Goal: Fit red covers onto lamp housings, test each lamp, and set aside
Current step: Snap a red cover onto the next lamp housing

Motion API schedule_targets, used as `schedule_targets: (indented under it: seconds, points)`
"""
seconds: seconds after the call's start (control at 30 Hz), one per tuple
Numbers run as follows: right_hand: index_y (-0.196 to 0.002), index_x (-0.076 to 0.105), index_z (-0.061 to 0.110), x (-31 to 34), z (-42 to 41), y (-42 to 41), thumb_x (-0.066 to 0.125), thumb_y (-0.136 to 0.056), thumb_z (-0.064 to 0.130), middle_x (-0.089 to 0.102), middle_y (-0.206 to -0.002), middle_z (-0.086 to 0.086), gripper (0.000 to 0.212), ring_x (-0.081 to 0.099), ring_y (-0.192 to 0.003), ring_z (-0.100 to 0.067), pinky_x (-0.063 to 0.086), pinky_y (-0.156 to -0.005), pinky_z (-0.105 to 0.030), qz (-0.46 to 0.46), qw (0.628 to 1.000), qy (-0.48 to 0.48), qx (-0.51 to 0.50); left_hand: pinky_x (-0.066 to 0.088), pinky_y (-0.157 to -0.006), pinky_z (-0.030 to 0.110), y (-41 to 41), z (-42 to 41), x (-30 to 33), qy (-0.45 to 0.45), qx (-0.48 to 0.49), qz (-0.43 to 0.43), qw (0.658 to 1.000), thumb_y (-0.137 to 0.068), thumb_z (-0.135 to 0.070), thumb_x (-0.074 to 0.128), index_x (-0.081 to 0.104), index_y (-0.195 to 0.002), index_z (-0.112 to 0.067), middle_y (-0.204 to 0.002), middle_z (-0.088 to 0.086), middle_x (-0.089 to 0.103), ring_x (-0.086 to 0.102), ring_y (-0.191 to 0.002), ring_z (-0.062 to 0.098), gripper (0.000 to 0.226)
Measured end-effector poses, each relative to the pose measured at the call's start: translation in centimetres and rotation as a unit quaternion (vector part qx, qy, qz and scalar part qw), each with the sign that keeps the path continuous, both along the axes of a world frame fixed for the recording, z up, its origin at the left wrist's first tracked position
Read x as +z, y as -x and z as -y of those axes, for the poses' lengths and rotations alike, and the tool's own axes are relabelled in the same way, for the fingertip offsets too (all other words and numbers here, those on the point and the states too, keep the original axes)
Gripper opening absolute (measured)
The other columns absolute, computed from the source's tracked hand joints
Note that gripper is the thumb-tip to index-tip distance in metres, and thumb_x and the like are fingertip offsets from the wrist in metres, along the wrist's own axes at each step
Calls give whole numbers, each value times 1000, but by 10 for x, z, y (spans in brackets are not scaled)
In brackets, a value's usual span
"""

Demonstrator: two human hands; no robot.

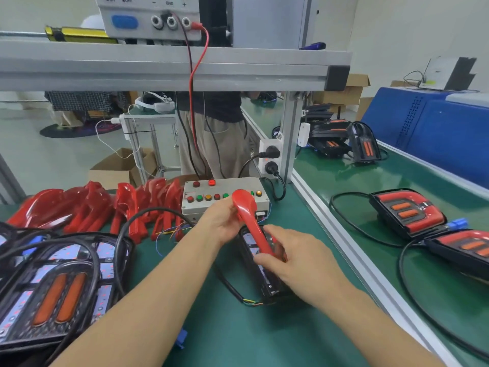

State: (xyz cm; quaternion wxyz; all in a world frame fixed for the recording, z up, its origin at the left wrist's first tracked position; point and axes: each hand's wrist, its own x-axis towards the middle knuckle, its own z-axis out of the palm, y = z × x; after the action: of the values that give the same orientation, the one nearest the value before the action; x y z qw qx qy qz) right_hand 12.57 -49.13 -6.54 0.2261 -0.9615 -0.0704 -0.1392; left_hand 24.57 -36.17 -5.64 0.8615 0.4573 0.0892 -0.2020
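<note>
A red cover (pixel 250 221) stands tilted on edge over a black lamp housing (pixel 260 276) in the middle of the green bench. My left hand (pixel 222 221) grips the cover's upper end. My right hand (pixel 293 255) pinches its lower end against the housing. The housing's cable (pixel 232 290) trails out to the left with bare coloured wires at its tip. A grey test box (pixel 225 197) with coloured buttons stands just behind my hands.
Several loose red covers (pixel 87 207) lie at the back left. Uncovered housings (pixel 55 295) are piled at the front left. Covered lamps (pixel 408 213) with cables lie on the right-hand belt. A person stands behind the bench under an aluminium shelf (pixel 158 72).
</note>
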Motion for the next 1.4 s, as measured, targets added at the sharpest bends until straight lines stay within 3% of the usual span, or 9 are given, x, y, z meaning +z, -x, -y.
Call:
schedule_targets:
  seconds: [0.1,0.27,0.37,0.47,0.67,0.87,1.13,1.27,1.4]
  points:
    - [-103,57,23,0,-1,1,55,-92,41,57,-74,4,20,52,-73,-21,41,-63,-33,-1,1000,-5,6,49,-62,24,-1,1,-2,-46,-9,32,998,-97,-12,50,63,-85,-2,-77,9,62,56,-68,16,20]
    - [-87,61,22,1,11,10,61,-88,35,50,-59,0,12,40,-54,-12,36,-54,-26,-22,994,-108,7,49,-70,31,-6,-12,-15,-410,-6,65,910,-94,-29,54,60,-115,-2,-87,12,62,58,-73,23,35]
    - [-86,59,20,-2,14,19,62,-84,38,53,-62,-2,18,40,-53,-13,33,-51,-23,-27,995,-94,12,47,-63,30,1,-17,-14,-451,-92,38,887,-95,-41,51,58,-103,-4,-76,7,54,51,-64,19,38]
    - [-92,60,19,-3,8,25,61,-85,40,53,-63,-3,23,47,-62,-18,36,-55,-23,-12,998,-66,18,51,-67,35,3,-15,-11,-467,-159,43,869,-92,-45,55,57,-114,-3,-103,19,64,66,-89,30,47]
    - [-102,56,26,-6,-3,38,51,-90,43,57,-82,6,21,52,-76,-18,41,-68,-29,40,999,-5,33,54,-46,33,11,-5,-20,-287,-132,-34,948,-97,-15,51,60,-81,-8,-50,4,64,63,-43,16,20]
    - [-141,42,34,-13,-11,48,40,-97,47,59,-119,7,46,58,-106,-19,45,-86,-32,23,998,53,14,49,-56,38,17,-4,-29,-155,-34,-91,983,-100,-13,41,57,-87,-8,-60,8,63,59,-56,22,22]
    - [-151,30,25,-11,-26,48,34,-102,45,53,-134,2,53,56,-115,-20,44,-92,-31,42,994,105,5,51,-56,32,29,3,-31,-61,35,-67,995,-94,-14,51,64,-76,-8,-59,7,69,66,-46,20,23]
    - [-111,73,10,-10,-28,52,84,-69,42,72,-82,1,54,68,-66,-12,50,-53,-20,87,979,185,-10,55,-65,36,32,7,-34,-55,57,-58,995,-92,-19,54,68,-75,-11,-68,8,72,67,-55,23,23]
    - [-89,79,9,-12,-28,48,94,-49,38,66,-60,2,52,61,-47,-10,41,-39,-17,143,968,204,-42,57,-63,37,34,10,-32,-53,58,-45,996,-90,-19,58,69,-77,-13,-74,9,73,68,-60,25,19]
